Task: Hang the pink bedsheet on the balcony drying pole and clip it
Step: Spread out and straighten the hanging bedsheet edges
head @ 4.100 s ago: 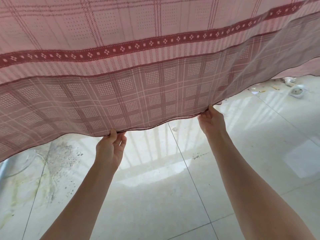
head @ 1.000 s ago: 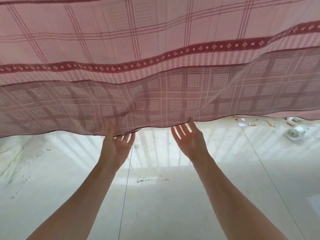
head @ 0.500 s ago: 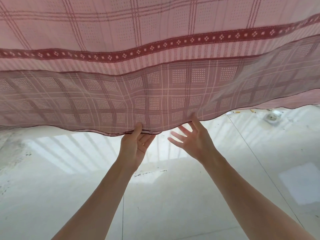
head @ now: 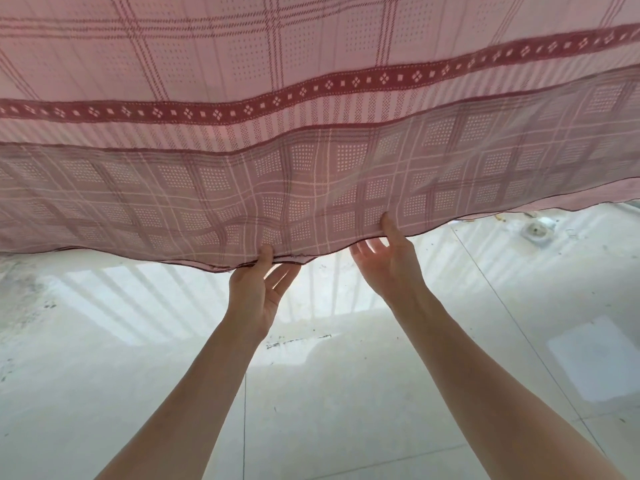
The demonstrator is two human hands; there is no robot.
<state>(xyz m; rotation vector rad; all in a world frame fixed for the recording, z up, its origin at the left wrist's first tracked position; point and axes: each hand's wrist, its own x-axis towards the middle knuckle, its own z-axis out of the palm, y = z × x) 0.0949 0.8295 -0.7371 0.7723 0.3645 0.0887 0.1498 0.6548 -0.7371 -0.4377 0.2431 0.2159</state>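
The pink bedsheet (head: 311, 98), checked with a dark red patterned band, hangs across the whole upper half of the view. Its darker lower border ends in a wavy hem. My left hand (head: 254, 296) reaches up and pinches that hem near the middle, thumb on the front and fingers behind. My right hand (head: 388, 268) is a little to the right and higher. Its thumb lies on the front of the hem and its spread fingers sit behind it. The drying pole and any clips are out of view.
Below the sheet lies a glossy white tiled floor (head: 346, 393) with striped light reflections. A small round white object (head: 536, 232) and bits of litter lie at the far right. Dirt specks mark the floor at the left.
My right hand, open below the hem half a second ago, now has its thumb over the hem. My left hand keeps its pinch. Both hands shifted left along the hem since four seconds ago.
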